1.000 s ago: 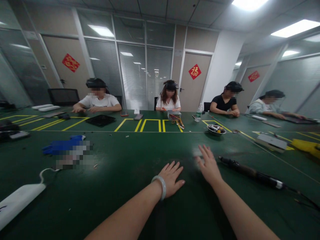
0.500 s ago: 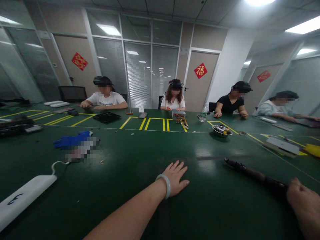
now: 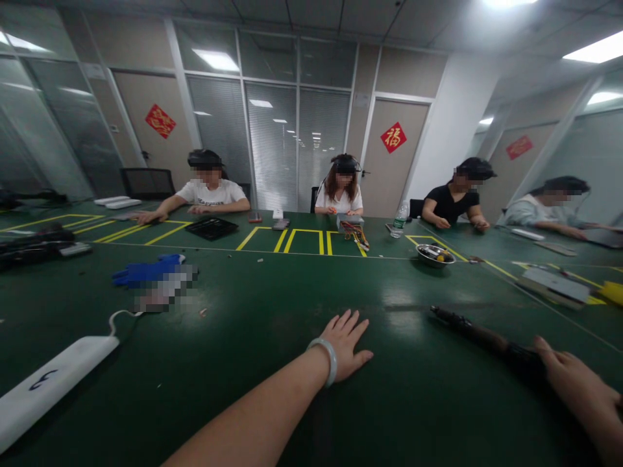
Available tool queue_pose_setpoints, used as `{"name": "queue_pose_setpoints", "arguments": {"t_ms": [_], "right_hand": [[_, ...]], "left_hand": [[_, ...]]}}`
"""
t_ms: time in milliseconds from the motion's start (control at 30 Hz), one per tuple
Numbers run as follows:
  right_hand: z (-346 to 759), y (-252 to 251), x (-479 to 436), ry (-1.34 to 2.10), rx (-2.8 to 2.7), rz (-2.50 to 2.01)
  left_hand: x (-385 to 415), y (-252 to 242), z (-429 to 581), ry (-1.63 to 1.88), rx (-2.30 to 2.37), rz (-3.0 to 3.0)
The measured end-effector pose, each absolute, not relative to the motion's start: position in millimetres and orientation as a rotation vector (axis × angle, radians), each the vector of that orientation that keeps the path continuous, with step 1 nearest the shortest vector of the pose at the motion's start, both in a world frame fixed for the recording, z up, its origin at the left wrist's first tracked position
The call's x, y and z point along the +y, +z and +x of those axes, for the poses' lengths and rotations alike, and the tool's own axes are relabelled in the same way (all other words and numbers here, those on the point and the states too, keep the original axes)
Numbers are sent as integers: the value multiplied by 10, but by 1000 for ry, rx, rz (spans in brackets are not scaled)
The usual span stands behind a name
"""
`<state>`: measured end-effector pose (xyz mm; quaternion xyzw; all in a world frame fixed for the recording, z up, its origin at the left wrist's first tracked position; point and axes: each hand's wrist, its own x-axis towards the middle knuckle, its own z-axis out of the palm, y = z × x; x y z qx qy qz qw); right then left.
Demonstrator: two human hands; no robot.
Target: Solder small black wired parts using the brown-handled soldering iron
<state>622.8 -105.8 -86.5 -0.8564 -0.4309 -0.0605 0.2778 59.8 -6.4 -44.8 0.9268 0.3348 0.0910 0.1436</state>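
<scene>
My left hand [image 3: 346, 347] lies flat on the green tabletop [image 3: 272, 415] with its fingers spread, holding nothing. A pale bangle [image 3: 327, 360] circles its wrist. At the right, my right hand [image 3: 574, 383] is closed around the near end of a long, dark, stick-like tool [image 3: 487, 339]. The tool has a narrow tip pointing left and away, black textured parts and a brownish middle; its exact kind cannot be made out. It slants low along the tabletop, and whether it touches the surface is unclear.
A white power bank [image 3: 58, 383] marked 3 has a cable running to a blurred-out item beside a blue glove [image 3: 148, 271]. Farther off are a metal bowl [image 3: 435, 255] of small parts, a bottle [image 3: 400, 219], a grey box with wires [image 3: 350, 224] and several seated people.
My right hand and the tool have shifted a little left, with more of the hand in view. My left hand stays flat. A person at the far left has reached an arm outward.
</scene>
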Motion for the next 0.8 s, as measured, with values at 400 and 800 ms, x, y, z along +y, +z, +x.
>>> {"name": "queue_pose_setpoints", "arguments": {"t_ms": [400,800], "right_hand": [[3452,-406,-111,179,-1581,-2219],[2330,-231,-230,351,-2073,-1793]], "left_hand": [[-149,-192,668,565,835,2850],[5,-275,613,586,1197,2708]]}}
